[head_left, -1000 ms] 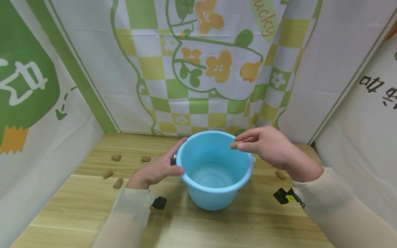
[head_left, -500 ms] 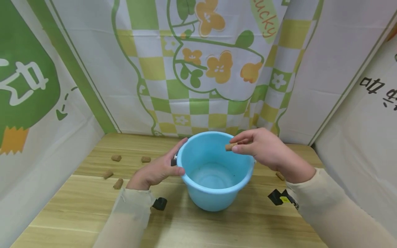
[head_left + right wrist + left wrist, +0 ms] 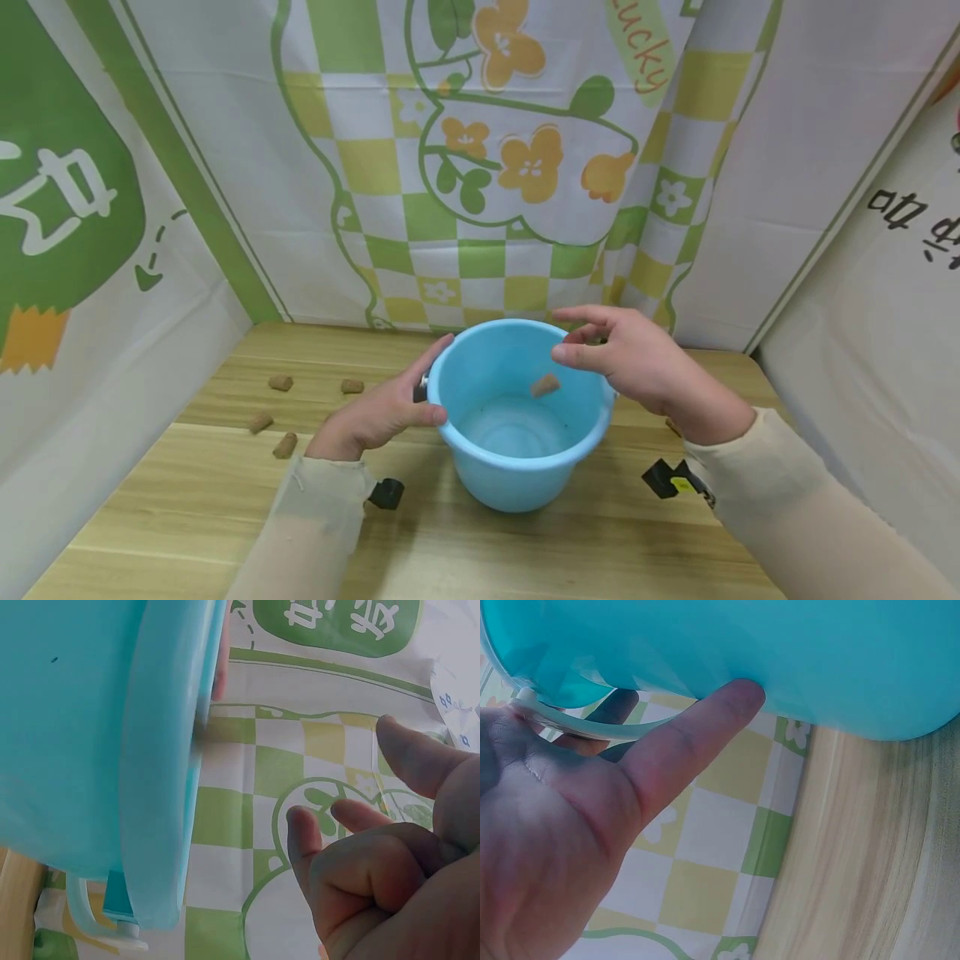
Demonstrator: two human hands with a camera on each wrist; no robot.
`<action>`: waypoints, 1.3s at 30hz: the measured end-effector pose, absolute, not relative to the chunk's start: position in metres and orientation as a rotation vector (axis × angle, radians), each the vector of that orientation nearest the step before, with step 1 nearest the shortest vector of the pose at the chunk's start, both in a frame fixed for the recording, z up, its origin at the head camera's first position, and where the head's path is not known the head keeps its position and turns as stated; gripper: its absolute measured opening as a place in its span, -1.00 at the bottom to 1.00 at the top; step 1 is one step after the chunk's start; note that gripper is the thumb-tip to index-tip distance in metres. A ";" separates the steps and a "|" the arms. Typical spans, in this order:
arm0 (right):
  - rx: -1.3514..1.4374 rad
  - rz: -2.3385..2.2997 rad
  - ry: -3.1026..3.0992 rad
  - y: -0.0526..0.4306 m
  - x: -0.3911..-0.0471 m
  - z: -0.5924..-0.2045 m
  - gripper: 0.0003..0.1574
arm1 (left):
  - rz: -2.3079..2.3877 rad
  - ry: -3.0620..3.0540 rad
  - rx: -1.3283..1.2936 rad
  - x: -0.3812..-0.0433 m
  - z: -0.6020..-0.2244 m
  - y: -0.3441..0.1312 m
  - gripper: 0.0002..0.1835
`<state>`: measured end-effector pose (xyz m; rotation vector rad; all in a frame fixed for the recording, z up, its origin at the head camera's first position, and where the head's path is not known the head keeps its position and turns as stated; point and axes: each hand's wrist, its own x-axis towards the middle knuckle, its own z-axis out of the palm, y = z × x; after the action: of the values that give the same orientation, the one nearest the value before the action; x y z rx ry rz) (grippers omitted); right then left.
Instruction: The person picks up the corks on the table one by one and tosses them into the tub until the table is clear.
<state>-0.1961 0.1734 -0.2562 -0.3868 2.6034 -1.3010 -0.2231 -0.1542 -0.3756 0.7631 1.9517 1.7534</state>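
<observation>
A light blue bucket stands upright on the wooden table. My left hand rests against its left side, thumb and fingers spread and fairly straight; in the left wrist view the thumb lies along the wall beside the handle. Over the bucket's right rim hangs my right hand, thumb and fingertips apart, nothing between them. A cork is in mid-air inside the bucket's mouth, below and left of those fingertips. The right wrist view catches it as a brown blur near the rim.
Several corks lie on the table left of the bucket, among them one cork near the left wrist. Another cork is partly hidden behind the right wrist. A printed cloth hangs behind the table, with cloth walls on both sides.
The right hand has moved left over the bucket and parted its fingertips, letting the cork go; the cork has dropped below the hand. The left hand and bucket have barely moved.
</observation>
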 end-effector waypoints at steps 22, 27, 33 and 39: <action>-0.307 -1.486 2.480 0.194 -0.194 -0.256 -0.15 | 1.748 1.968 0.757 -0.223 -0.376 -0.155 0.23; -0.288 -1.498 2.496 0.203 -0.195 -0.259 -0.20 | 1.743 1.974 0.755 -0.223 -0.377 -0.155 0.21; -0.329 -1.590 2.465 0.218 -0.198 -0.259 -0.21 | 1.741 1.978 0.765 -0.224 -0.377 -0.156 0.20; -0.313 -1.758 2.345 0.242 -0.205 -0.265 -0.18 | 1.743 1.969 0.777 -0.224 -0.377 -0.156 0.21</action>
<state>-0.2049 0.2417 -0.2653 -0.3131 2.3447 -1.7580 -0.2237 -0.1559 -0.3774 0.7774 1.9688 1.7433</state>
